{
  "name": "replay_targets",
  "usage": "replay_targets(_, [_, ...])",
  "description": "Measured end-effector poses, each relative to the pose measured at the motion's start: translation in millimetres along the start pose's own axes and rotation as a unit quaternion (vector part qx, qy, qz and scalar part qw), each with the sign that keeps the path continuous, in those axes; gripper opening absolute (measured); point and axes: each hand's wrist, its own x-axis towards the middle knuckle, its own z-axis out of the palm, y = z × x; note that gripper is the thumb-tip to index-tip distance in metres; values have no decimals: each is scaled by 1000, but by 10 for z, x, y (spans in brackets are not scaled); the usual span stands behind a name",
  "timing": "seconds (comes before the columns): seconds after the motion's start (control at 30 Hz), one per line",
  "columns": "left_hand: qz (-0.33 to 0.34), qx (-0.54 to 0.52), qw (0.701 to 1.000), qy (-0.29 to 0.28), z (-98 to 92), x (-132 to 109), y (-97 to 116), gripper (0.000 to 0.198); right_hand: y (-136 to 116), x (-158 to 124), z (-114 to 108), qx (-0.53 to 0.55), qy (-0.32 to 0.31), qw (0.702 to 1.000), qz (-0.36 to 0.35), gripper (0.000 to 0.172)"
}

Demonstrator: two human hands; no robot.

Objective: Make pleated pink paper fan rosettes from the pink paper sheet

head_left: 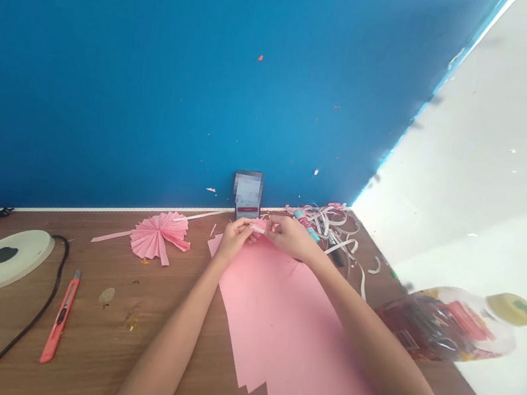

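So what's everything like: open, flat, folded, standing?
Small pink paper, pinched by left hand and right hand
Pink paper sheets, flat and overlapping
Pink paper rosette, pleated and fanned
Smartphone, propped upright, lit
Red box cutter, lying flat
Plastic bottle, yellow cap on
White strips, curled, heaped
Black cable, bent

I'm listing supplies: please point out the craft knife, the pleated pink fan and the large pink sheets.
Craft knife (pixel 60 318), head view: middle of its body.
Pleated pink fan (pixel 157 235), head view: its folds.
Large pink sheets (pixel 288 309), head view: their flat surface.
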Motion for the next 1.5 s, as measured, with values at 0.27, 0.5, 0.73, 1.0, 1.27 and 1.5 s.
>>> replay_targets(0.27, [14, 3, 1000, 2, 0, 13, -29, 28, 96, 55, 72, -4, -2, 1000, 3, 12])
replay_targets(0.5, [7, -2, 1000, -5, -10, 13, -18, 30, 162, 80, 79, 33, -15, 999, 17, 11])
replay_targets(0.73, [-3, -11, 1000, -9, -22, 17, -17, 28, 227, 113, 128, 56, -15, 998, 16, 10])
replay_targets(1.0, [4, -12, 1000, -5, -9, 11, -23, 28, 222, 112, 141, 52, -13, 998, 17, 9])
replay_targets(1.27, [-4, -7, 1000, -4, -9, 13, -18, 31, 256, 120, 167, 59, -11, 998, 16, 9])
replay_targets(1.5, [4, -4, 1000, 1, 9, -5, 11, 31, 195, 93, 150, 57, -22, 997, 39, 9])
